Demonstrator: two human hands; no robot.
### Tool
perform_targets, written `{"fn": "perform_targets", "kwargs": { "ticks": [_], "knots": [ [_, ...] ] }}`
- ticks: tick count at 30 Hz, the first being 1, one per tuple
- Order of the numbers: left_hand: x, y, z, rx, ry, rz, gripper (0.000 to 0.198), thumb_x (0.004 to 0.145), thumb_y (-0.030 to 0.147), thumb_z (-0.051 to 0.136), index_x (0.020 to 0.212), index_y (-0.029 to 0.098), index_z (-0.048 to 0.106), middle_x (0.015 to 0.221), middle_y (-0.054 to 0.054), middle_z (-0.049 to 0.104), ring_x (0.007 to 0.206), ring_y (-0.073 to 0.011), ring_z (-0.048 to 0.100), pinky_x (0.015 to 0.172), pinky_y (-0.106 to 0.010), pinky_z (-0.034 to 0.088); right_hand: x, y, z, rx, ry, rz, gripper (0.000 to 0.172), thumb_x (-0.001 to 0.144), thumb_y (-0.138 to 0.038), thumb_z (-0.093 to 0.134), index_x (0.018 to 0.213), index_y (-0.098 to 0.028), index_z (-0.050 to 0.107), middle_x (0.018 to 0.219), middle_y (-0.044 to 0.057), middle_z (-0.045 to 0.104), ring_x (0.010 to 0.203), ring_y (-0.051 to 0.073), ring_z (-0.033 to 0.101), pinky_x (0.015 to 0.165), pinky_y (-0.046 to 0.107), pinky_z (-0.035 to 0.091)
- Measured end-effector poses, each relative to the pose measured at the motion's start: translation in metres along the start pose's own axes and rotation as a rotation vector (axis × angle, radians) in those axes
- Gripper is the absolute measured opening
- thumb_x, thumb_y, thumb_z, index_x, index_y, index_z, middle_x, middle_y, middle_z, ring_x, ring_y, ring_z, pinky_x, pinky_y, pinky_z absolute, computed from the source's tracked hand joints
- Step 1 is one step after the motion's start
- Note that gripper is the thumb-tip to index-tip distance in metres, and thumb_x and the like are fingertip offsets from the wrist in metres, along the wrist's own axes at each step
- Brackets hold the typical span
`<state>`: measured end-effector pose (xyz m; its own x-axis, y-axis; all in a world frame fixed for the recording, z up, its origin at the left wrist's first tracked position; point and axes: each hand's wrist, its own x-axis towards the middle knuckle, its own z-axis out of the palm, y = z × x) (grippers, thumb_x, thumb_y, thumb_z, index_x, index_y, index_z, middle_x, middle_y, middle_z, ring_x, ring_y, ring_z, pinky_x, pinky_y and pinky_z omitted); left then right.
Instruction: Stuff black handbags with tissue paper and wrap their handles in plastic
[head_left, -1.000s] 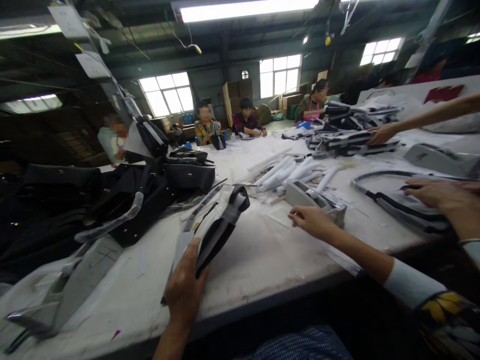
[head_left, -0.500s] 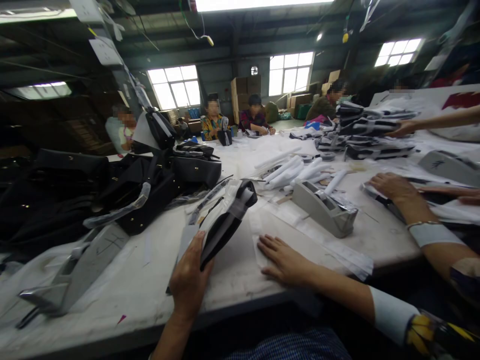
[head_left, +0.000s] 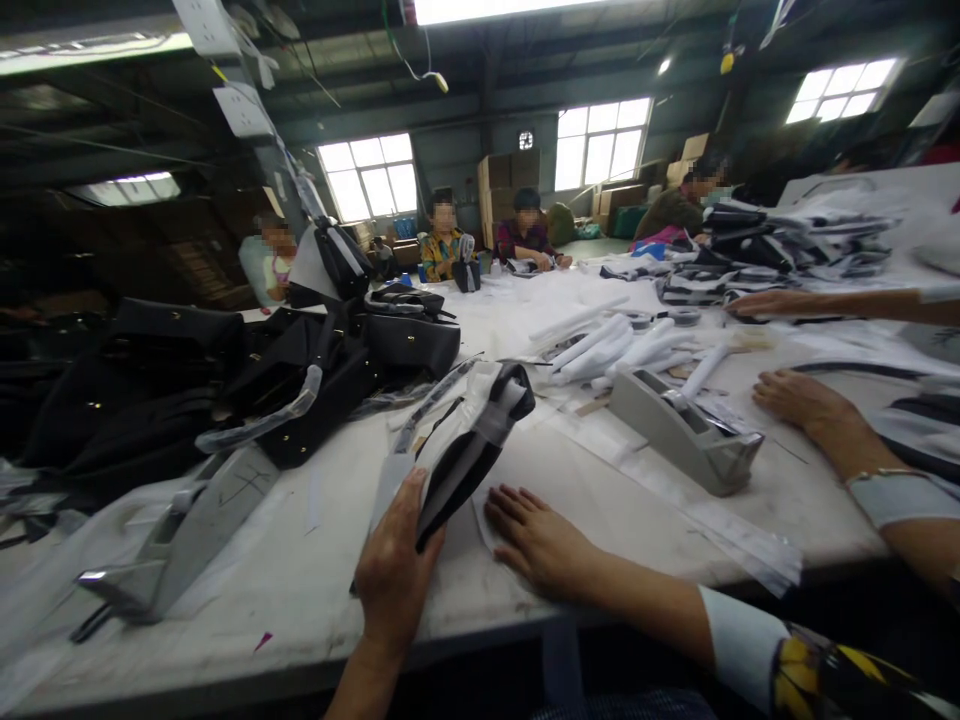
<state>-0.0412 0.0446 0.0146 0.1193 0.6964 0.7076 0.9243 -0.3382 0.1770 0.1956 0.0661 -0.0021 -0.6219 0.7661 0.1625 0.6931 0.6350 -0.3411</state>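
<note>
My left hand [head_left: 394, 565] is closed around a black handbag [head_left: 469, 470] with a light grey strip along it. White wrapping covers part of the bag, and a clear-wrapped handle [head_left: 420, 420] shows at its far side. The bag is held tilted over the table at the near edge. My right hand [head_left: 544, 545] lies flat, palm down, fingers stretched out, on a thin white sheet [head_left: 592, 470] to the right of the bag. Beyond that hand stands a grey tape dispenser [head_left: 682, 430]. A second grey tape dispenser [head_left: 187, 530] is to the left.
Black handbags [head_left: 180, 370] are heaped at left. White rolls [head_left: 600, 350] lie mid-table, and a stack of black and white pieces [head_left: 780, 250] stands at far right. A co-worker's hand [head_left: 810, 400] and another hand [head_left: 772, 303] reach in from the right. Other people sit across the table [head_left: 517, 290].
My right hand has slid left over the table, closer to the handbag. The far co-worker's hand has come off the stack and lower. The view has turned slightly left.
</note>
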Motion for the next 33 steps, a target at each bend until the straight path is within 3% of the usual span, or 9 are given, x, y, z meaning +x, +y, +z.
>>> {"fn": "perform_targets", "kwargs": {
  "ticks": [5, 8, 11, 13, 17, 19, 25, 29, 33],
  "knots": [
    [0.002, 0.004, 0.001, 0.008, -0.028, 0.025, 0.077, 0.087, 0.011, 0.063, 0.154, 0.028, 0.027, 0.145, -0.004, 0.054, 0.121, -0.0241, 0.061, 0.104, -0.034, 0.049, 0.039, 0.014, -0.006, 0.092, 0.189, -0.113, 0.043, 0.097, -0.027, 0.048, 0.140, -0.021, 0.054, 0.144, 0.014, 0.054, 0.136, 0.028, 0.046, 0.114, 0.047, 0.038],
    [0.002, 0.004, 0.001, -0.001, -0.050, 0.037, 0.080, 0.086, 0.010, 0.063, 0.154, 0.028, 0.025, 0.146, -0.004, 0.053, 0.126, -0.0240, 0.058, 0.105, -0.035, 0.048, 0.023, 0.002, -0.012, 0.100, 0.197, -0.086, 0.052, 0.098, -0.036, 0.049, 0.146, -0.016, 0.047, 0.148, 0.017, 0.048, 0.141, 0.029, 0.041, 0.116, 0.049, 0.034],
    [0.006, 0.005, 0.002, -0.012, -0.060, 0.042, 0.081, 0.085, 0.009, 0.064, 0.154, 0.027, 0.026, 0.148, -0.004, 0.052, 0.128, -0.0238, 0.056, 0.108, -0.034, 0.046, -0.004, -0.011, -0.011, 0.074, 0.021, -0.095, 0.068, 0.095, -0.054, 0.050, 0.149, -0.014, 0.043, 0.153, 0.017, 0.042, 0.144, 0.034, 0.034, 0.119, 0.056, 0.025],
    [0.010, 0.007, 0.003, -0.014, -0.064, 0.041, 0.080, 0.084, 0.008, 0.064, 0.153, 0.027, 0.027, 0.147, -0.005, 0.052, 0.127, -0.0238, 0.057, 0.108, -0.034, 0.046, -0.013, -0.016, -0.008, 0.066, -0.067, -0.074, 0.071, 0.094, -0.057, 0.050, 0.150, -0.013, 0.042, 0.153, 0.017, 0.041, 0.144, 0.035, 0.033, 0.120, 0.057, 0.023],
    [0.020, 0.008, 0.002, -0.005, -0.070, 0.048, 0.077, 0.086, 0.010, 0.063, 0.153, 0.026, 0.028, 0.147, -0.006, 0.052, 0.127, -0.0242, 0.057, 0.107, -0.034, 0.047, -0.007, -0.017, -0.007, 0.066, 0.036, 0.104, 0.058, 0.099, -0.039, 0.046, 0.151, -0.013, 0.040, 0.155, 0.016, 0.037, 0.144, 0.030, 0.035, 0.120, 0.052, 0.027],
    [0.025, 0.007, 0.000, 0.006, -0.073, 0.051, 0.077, 0.086, 0.010, 0.064, 0.153, 0.025, 0.029, 0.148, -0.007, 0.051, 0.128, -0.0243, 0.056, 0.107, -0.034, 0.047, -0.006, -0.017, -0.009, 0.050, 0.097, 0.120, 0.058, 0.099, -0.040, 0.046, 0.150, -0.012, 0.040, 0.157, 0.017, 0.035, 0.146, 0.031, 0.032, 0.120, 0.054, 0.024],
    [0.037, 0.023, -0.003, 0.041, -0.043, 0.106, 0.073, 0.087, 0.010, 0.063, 0.151, 0.024, 0.032, 0.145, -0.009, 0.054, 0.126, -0.0243, 0.058, 0.103, -0.035, 0.050, -0.012, -0.016, -0.004, 0.096, -0.034, -0.047, 0.070, 0.095, -0.056, 0.049, 0.149, -0.012, 0.043, 0.155, 0.016, 0.038, 0.146, 0.034, 0.030, 0.120, 0.055, 0.024],
    [0.029, 0.043, 0.003, 0.064, -0.069, 0.187, 0.069, 0.086, 0.006, 0.062, 0.149, 0.023, 0.038, 0.145, -0.009, 0.054, 0.127, -0.0243, 0.057, 0.102, -0.036, 0.052, -0.015, -0.013, 0.001, 0.133, 0.097, -0.065, 0.055, 0.098, -0.047, 0.049, 0.142, -0.014, 0.052, 0.149, 0.016, 0.048, 0.142, 0.033, 0.038, 0.118, 0.055, 0.028],
    [0.006, 0.055, 0.015, 0.134, -0.048, 0.322, 0.058, 0.089, 0.009, 0.060, 0.144, 0.024, 0.047, 0.144, -0.008, 0.055, 0.125, -0.0241, 0.059, 0.099, -0.037, 0.055, -0.034, -0.013, -0.019, 0.254, 0.253, -0.280, 0.037, 0.101, -0.035, 0.045, 0.127, -0.017, 0.063, 0.127, 0.014, 0.067, 0.118, 0.024, 0.062, 0.102, 0.038, 0.049]
  ]
}}
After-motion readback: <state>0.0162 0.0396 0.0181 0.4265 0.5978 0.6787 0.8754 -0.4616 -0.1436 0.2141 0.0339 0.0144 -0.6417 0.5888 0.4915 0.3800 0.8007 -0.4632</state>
